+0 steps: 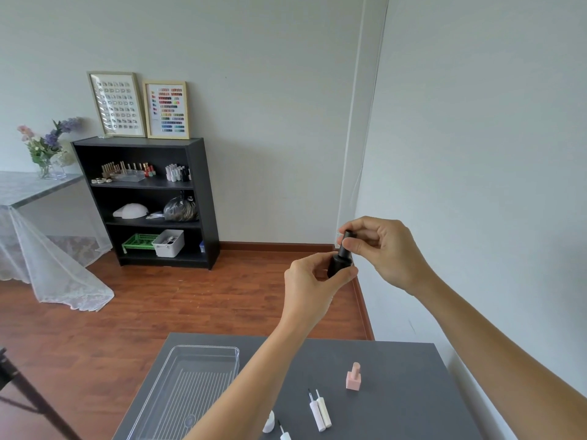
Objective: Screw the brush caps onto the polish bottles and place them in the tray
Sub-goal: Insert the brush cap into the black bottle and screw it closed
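Note:
I hold a black polish bottle (337, 265) up in the air, well above the grey table (397, 376). My left hand (313, 281) grips the bottle's body from below. My right hand (379, 249) pinches the black brush cap (347, 238) that sits on the bottle's neck. A clear plastic tray (219, 352) lies on the table's left side with nothing in it. A pink bottle (353, 377) stands uncapped on the table. Two brush caps, pink (316, 412) and white (324, 410), lie side by side. Another white cap (283, 432) and a white bottle (269, 422) sit at the bottom edge, partly hidden by my left forearm.
A white wall runs close along the table's right side. Beyond the table are a wooden floor, a black shelf unit (149, 201) with polish bottles and boxes, and a lace-covered table (31, 192) with flowers at the far left. A dark stand (19, 392) is at the lower left.

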Motion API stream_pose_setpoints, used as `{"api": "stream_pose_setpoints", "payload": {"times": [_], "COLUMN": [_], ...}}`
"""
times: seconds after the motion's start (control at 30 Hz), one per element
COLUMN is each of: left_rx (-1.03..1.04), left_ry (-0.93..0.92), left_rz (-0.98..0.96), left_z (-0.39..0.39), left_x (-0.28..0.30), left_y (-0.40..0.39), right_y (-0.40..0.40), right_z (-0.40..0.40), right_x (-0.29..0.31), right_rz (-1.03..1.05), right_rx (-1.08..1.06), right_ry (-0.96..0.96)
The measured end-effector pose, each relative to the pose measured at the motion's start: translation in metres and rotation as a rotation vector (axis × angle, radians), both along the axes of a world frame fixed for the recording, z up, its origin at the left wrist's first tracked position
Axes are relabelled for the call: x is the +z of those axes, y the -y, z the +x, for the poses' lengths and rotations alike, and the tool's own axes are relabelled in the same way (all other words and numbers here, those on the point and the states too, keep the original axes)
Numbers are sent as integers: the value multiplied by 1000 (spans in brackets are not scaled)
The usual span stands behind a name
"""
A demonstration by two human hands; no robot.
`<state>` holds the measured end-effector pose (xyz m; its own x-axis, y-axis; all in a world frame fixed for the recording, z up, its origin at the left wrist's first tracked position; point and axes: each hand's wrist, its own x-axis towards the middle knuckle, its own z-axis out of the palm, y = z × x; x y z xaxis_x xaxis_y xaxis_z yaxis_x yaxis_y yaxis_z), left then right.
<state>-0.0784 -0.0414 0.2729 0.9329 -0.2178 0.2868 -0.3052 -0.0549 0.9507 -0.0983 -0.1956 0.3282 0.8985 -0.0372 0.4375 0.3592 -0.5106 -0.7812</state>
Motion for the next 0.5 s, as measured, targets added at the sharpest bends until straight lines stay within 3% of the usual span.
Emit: {"api": "stream_pose_setpoints", "payload": {"times": [0.23,0.5], "left_rx": [-48,39], "left_ry": [14,65], "left_rz": [39,16], "left_z": [1,-2], "left_x": [-2,-12], "left_y": [0,8], "right_y": [6,-6], "right_z": [-2,-3], "right_x": [0,-15], "right_rz": [114,69], "right_rx": [117,-57], "right_ry": [-82,23]}}
